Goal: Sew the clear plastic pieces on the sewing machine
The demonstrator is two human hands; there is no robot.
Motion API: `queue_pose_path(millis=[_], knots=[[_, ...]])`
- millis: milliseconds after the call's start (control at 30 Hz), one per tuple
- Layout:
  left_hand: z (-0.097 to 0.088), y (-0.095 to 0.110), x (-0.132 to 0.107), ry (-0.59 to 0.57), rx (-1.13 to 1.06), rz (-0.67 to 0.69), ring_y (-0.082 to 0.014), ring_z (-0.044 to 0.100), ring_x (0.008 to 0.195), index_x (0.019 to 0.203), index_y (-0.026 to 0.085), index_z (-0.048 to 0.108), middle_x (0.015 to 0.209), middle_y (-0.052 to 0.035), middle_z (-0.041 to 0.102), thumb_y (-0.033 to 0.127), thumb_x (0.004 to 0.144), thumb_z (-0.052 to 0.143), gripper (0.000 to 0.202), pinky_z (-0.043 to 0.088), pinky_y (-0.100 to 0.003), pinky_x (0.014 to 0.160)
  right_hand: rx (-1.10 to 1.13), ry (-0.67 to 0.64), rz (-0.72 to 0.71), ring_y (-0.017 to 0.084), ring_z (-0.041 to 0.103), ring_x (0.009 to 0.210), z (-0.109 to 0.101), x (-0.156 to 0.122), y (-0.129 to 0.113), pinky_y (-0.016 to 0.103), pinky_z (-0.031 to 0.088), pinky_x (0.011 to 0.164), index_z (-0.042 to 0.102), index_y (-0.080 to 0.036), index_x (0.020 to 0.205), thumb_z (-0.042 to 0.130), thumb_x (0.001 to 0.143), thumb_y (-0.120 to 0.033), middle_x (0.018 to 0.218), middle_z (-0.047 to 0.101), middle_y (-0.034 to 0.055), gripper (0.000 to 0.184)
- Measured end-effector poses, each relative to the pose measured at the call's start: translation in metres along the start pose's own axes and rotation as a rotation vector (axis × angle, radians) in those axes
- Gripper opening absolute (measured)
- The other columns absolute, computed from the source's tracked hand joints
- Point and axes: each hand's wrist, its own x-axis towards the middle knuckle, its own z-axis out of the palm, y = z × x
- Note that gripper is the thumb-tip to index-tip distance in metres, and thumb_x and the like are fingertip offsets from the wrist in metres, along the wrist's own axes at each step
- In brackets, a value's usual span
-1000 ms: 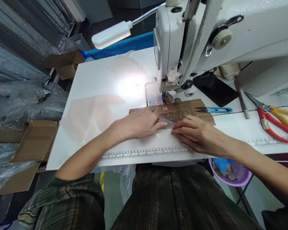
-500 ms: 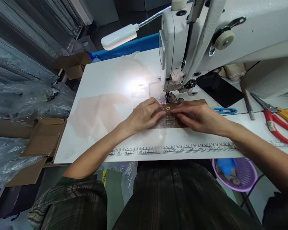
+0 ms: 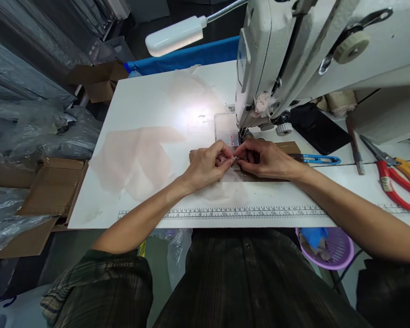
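My left hand (image 3: 208,165) and my right hand (image 3: 268,159) meet just in front of the sewing machine needle area (image 3: 242,135). Thumb and forefinger of each are pinched together on the edge of a thin sheer pink fabric piece (image 3: 223,193), which hangs down onto the tabletop. Beneath both hands lies a flat brown strip (image 3: 289,147), partly covered by them. A clear plate with small red marks (image 3: 231,137) sits left of the needle. More sheer pink fabric (image 3: 133,152) is spread out on the left side of the table.
The white sewing machine (image 3: 256,68) stands at the right, a lamp (image 3: 176,36) at its left. Blue thread snips (image 3: 319,159), a black phone-like slab (image 3: 323,130), a brush (image 3: 356,148) and red-handled pliers (image 3: 387,175) lie right. A purple basket (image 3: 345,250) is below; cardboard boxes (image 3: 51,187) stand left.
My fingers have come off the brown strip and closed together on the sheer fabric, lifted slightly. My right hand has moved left, towards the left one. The view has shifted a little.
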Motion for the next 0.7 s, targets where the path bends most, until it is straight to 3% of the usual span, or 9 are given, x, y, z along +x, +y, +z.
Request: queue_pose_path(millis=[267, 500, 700], knots=[[0.000, 0.002, 0.003, -0.022, -0.138, -0.088, -0.0072, 0.059, 0.061, 0.085, 0.018, 0.058, 0.071, 0.0038, 0.065, 0.025, 0.086, 0.067, 0.011, 0.045, -0.018, 0.055, 0.010, 0.044, -0.003, 0.009, 0.045, 0.054, 0.003, -0.002, -0.002, 0.025, 0.036, 0.056, 0.070, -0.017, 0.087, 0.061, 0.084, -0.033, 0.066, 0.059, -0.0022, 0.019], [0.004, 0.001, 0.002, 0.001, -0.098, -0.065, -0.0056, 0.056, 0.060, 0.086, 0.018, 0.058, 0.071, 0.0051, 0.063, 0.017, 0.083, 0.066, 0.009, 0.047, -0.017, 0.058, -0.193, 0.118, 0.011, 0.013, 0.048, 0.061, 0.013, -0.001, -0.006, 0.028, 0.034, 0.059, 0.065, -0.017, 0.087, 0.057, 0.083, -0.029, 0.072, 0.061, 0.0019, 0.015], [0.006, -0.007, 0.006, -0.025, -0.219, -0.080, -0.0075, 0.062, 0.066, 0.102, 0.017, 0.063, 0.078, 0.0010, 0.070, 0.021, 0.083, 0.069, 0.021, 0.053, -0.020, 0.065, -0.158, 0.219, 0.056, 0.013, 0.046, 0.061, 0.012, -0.001, -0.004, 0.028, 0.035, 0.060, 0.054, -0.019, 0.078, 0.059, 0.079, -0.023, 0.071, 0.058, 0.0014, 0.006]])
